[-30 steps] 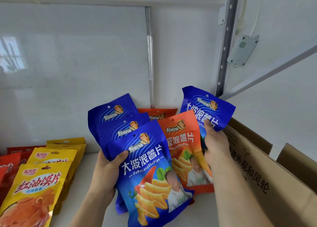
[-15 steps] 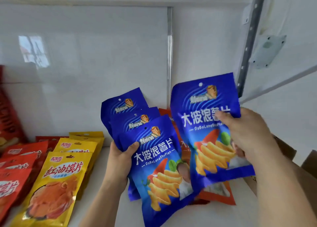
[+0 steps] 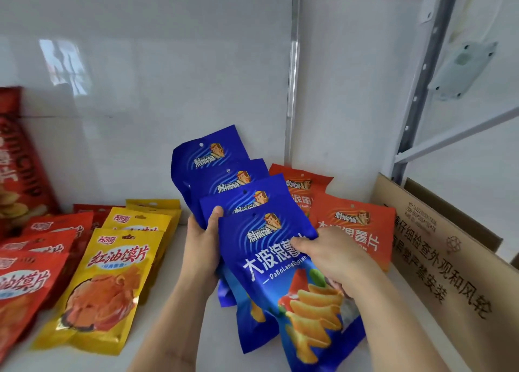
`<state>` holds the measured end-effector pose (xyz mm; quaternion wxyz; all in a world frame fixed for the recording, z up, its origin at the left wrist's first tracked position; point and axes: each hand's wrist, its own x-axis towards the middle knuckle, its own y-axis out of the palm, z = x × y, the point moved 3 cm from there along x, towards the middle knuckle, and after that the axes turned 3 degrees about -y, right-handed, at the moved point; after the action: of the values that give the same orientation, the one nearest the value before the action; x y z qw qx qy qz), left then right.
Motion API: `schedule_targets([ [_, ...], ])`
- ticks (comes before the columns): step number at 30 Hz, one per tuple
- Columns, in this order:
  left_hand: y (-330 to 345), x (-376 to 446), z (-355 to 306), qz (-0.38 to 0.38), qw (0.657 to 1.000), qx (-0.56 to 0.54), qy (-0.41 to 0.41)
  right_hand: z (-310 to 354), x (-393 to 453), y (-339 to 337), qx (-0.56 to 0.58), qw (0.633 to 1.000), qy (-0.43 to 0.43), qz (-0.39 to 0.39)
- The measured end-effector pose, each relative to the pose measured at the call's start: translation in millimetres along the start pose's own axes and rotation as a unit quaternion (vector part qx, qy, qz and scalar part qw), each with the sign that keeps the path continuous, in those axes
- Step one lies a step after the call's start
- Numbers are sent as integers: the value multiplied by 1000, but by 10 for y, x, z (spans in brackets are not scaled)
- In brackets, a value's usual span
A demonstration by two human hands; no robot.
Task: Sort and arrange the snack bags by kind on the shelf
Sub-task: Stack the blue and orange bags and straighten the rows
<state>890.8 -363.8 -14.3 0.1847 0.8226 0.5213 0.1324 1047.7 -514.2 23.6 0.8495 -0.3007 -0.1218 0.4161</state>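
Now left hand (image 3: pixel 202 248) gripping a fan of four blue bags (image 3: pixel 224 186) above the shelf (image 3: pixel 196 329), right hand (image 3: pixel 331 256) pinching the front one, two orange bags (image 3: pixel 356 225) lying just behind.

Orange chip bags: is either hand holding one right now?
No: both the left hand and right hand grip blue bags; the orange bags lie behind.

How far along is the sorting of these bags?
Done: yellow bags and red bags lie in their own rows at left. In hand: the left hand grips a fan of blue bags; the right hand holds the front one. Left: shelving them, and ordering the orange bags behind.
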Motion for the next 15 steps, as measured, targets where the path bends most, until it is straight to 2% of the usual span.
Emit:
schedule_targets([
  [4,56,-74,-34,12,1000,-20,-20,21,1,35,-15,1000,1,-4],
  [9,66,-84,-46,44,999,9,-20,13,43,87,-42,999,13,-3],
  [15,84,-174,-101,114,993,33,-29,17,54,107,-69,997,11,-13],
])
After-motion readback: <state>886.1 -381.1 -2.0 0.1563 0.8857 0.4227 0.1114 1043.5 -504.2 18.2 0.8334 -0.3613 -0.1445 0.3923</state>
